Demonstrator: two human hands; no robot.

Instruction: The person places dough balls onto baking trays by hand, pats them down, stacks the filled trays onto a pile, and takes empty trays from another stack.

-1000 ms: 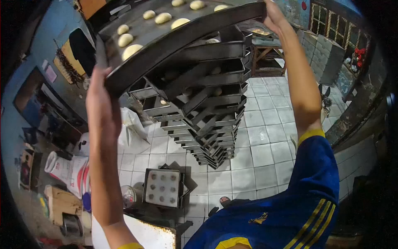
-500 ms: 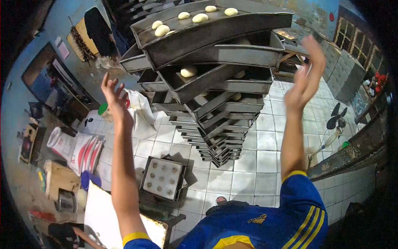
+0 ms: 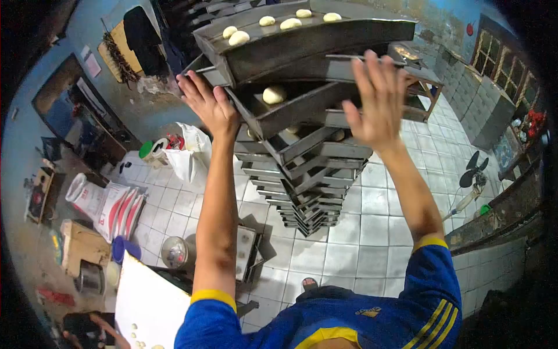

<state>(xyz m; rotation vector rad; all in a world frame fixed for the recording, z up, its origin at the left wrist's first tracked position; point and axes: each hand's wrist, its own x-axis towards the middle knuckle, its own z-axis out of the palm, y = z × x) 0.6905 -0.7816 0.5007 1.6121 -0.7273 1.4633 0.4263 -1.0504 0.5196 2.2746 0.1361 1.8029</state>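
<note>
A tall stack of metal trays (image 3: 314, 58) rises in front of me, each layer turned at an angle to the one below. Several pale dough balls (image 3: 290, 24) lie in the top tray, and one dough ball (image 3: 274, 95) shows in a tray lower down. My left hand (image 3: 212, 110), fingers extended, is at the left ends of the upper trays and seems to touch them. On the opposite side my right hand (image 3: 376, 102) is flat with fingers raised, covering the trays' right ends. Whether its palm touches the metal, I cannot tell. Neither hand grasps anything.
White sacks (image 3: 107, 203) and a blue container (image 3: 125, 249) stand on the left. A white board (image 3: 154, 296) with small dough pieces is at lower left, beside another person's arm (image 3: 110, 331). My left arm partly hides a floor tray (image 3: 247, 238). A black fan (image 3: 474, 168) stands right.
Both hands have come inward from either side to the ends of the upper trays. The view has shifted slightly, and a round container on the floor now shows beside my left arm.
</note>
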